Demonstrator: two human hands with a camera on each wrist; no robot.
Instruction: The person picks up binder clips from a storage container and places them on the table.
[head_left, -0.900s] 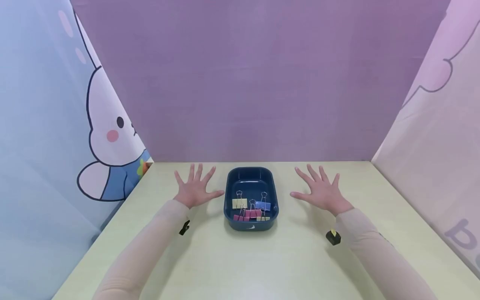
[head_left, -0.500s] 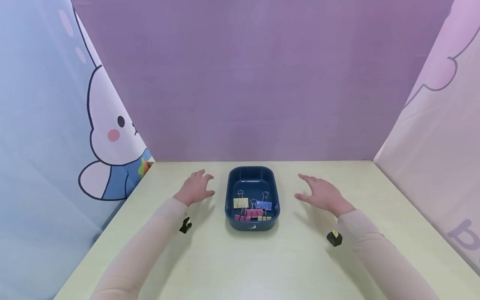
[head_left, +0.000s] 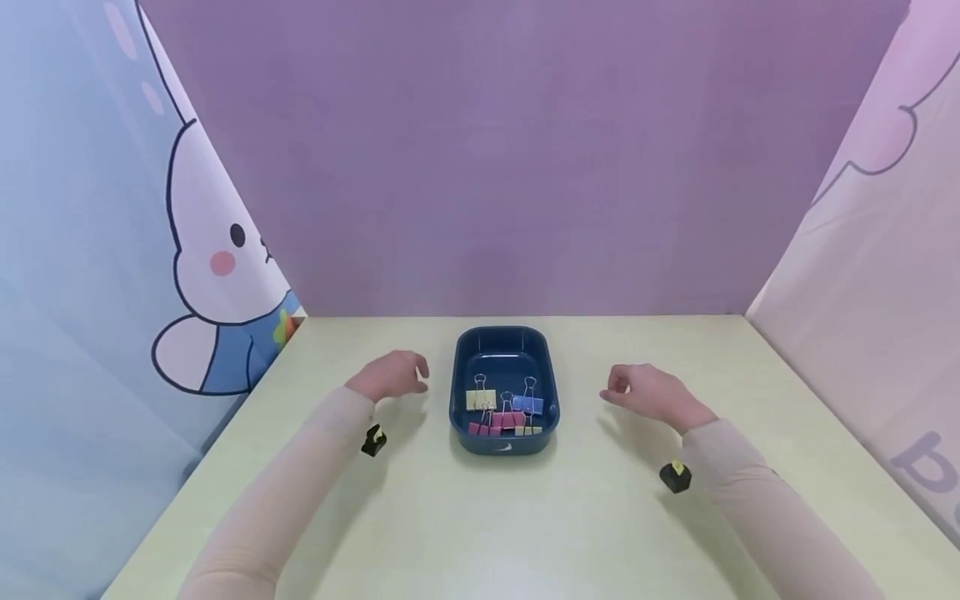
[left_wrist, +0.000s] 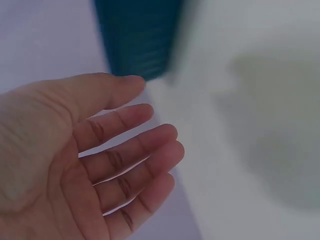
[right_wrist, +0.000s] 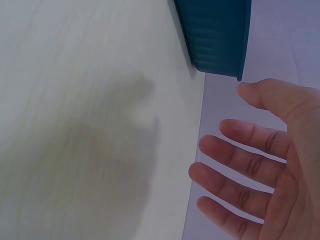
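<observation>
A dark blue tray point(head_left: 502, 335) sits mid-table and holds several binder clips: a yellow one point(head_left: 480, 401), a blue one point(head_left: 528, 405) and pink ones point(head_left: 498, 426). My left hand point(head_left: 391, 375) hovers just left of the tray, fingers loosely bent, holding nothing. To the tray's right hangs my right hand point(head_left: 649, 392), equally relaxed and empty. The left wrist view has the left hand point(left_wrist: 110, 165) palm up with the tray point(left_wrist: 140, 40) blurred beyond it. In the right wrist view the right hand point(right_wrist: 260, 165) is beside the tray point(right_wrist: 217, 35).
The pale yellow table point(head_left: 480, 533) is walled by a purple back panel point(head_left: 517, 167), a blue rabbit-print panel point(head_left: 112, 250) on the left and a pink panel point(head_left: 877, 267) on the right. Small black wrist devices point(head_left: 372, 439) point(head_left: 675, 477) hang under both sleeves.
Both hands lay flat with fingers spread wide; they have since lifted slightly and drawn back, with their fingers now loosely bent. The tray and clips have not moved.
</observation>
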